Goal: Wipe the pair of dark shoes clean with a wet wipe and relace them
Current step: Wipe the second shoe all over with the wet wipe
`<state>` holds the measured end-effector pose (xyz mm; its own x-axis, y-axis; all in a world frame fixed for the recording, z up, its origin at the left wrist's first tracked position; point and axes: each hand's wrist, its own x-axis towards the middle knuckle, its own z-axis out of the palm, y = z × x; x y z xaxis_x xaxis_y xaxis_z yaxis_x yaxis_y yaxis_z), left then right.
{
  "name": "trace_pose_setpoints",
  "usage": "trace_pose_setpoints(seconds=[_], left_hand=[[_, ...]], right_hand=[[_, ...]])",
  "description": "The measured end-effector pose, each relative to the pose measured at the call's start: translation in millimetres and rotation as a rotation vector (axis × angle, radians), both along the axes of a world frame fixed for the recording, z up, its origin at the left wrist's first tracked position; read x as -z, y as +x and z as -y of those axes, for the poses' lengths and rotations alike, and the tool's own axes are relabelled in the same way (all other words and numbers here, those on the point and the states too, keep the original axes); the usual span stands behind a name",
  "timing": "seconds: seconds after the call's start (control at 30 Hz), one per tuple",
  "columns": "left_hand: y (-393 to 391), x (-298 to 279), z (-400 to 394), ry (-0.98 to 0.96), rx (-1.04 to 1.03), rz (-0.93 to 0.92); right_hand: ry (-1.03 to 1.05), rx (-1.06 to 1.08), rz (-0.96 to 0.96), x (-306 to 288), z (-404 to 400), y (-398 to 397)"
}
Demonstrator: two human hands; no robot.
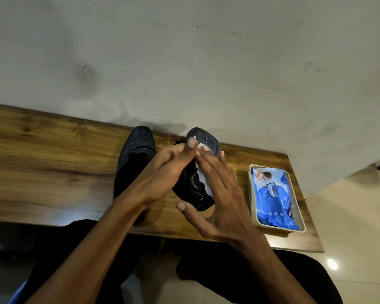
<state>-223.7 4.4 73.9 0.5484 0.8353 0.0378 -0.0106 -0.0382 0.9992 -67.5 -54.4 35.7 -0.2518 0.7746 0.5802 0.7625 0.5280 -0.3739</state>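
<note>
Dark suede shoe (203,137) is tilted up off the wooden bench (53,150), sole side facing the camera; left hand (162,170) grips it while right hand (219,194) presses a white wet wipe (203,183) on it, fingers (208,163) straight and slightly spread. Second shoe (134,159) lies flat just left, wipe pack (274,198) in a tray to the right. Looks like the wiping step; next likely needs rotating the shoe to uncleaned areas, lacing not started.

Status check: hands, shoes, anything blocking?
Left hand steadies the right-side shoe. Right hand presses white wipe flat on it. Other shoe untouched. Nothing blocking.
</note>
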Motion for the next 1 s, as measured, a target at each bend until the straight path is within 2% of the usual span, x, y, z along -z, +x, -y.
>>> trace_pose_setpoints(seconds=[0.13,0.27,0.43,0.57,0.67,0.73,0.87,1.0], left_hand=[[0.7,6.1,1.0,-0.009,0.024,0.004],[-0.6,10.6,-0.8,0.016,0.013,-0.044],[-2.7,14.2,-4.4,0.015,-0.052,-0.043],[-2.3,13.2,-4.8,0.018,-0.093,-0.037],[-3.9,13.7,-6.2,0.025,-0.101,-0.046],[-5.0,15.0,-8.5,0.028,-0.1,-0.025],[-9.3,18.1,-13.9,-0.008,-0.179,0.077],[-12.2,19.9,-14.9,-0.023,-0.168,0.081]], right_hand=[[-0.118,-0.02,-0.166,-3.5,-4.7,7.5],[-0.154,-0.05,-0.25,-4.1,-4.1,2.8],[-0.086,-0.047,-0.314,-4.5,0.5,-1.1],[0.056,-0.048,-0.277,2.4,4.4,-4.3],[0.073,-0.094,-0.251,2.8,2.9,-0.2],[-0.011,-0.076,-0.28,2.7,-2.1,6.3],[-0.337,0.051,-0.493,12.2,-19.1,20.7],[-0.529,0.093,-0.444,22.1,-31.4,28.8]])
